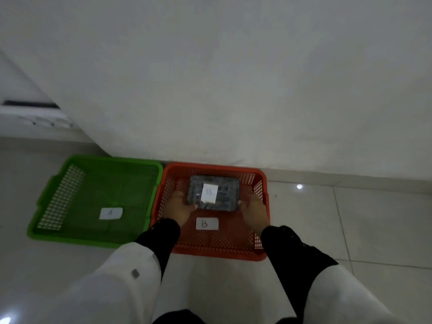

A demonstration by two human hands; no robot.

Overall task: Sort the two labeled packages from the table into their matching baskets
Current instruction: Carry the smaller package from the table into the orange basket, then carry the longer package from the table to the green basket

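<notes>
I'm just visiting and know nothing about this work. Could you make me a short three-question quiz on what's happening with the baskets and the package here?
1. True or false: the package held by the left hand and right hand carries a paper label reading B.
2. Which basket is the package over? A) the green basket B) the orange basket C) neither, it lies on the floor tiles.
3. Fill in: inside the green basket the only thing visible is a white ___.

Key:
1. True.
2. B; the orange basket has its own B tag on the bottom.
3. Tag (its letter is too faint to read surely).
</notes>
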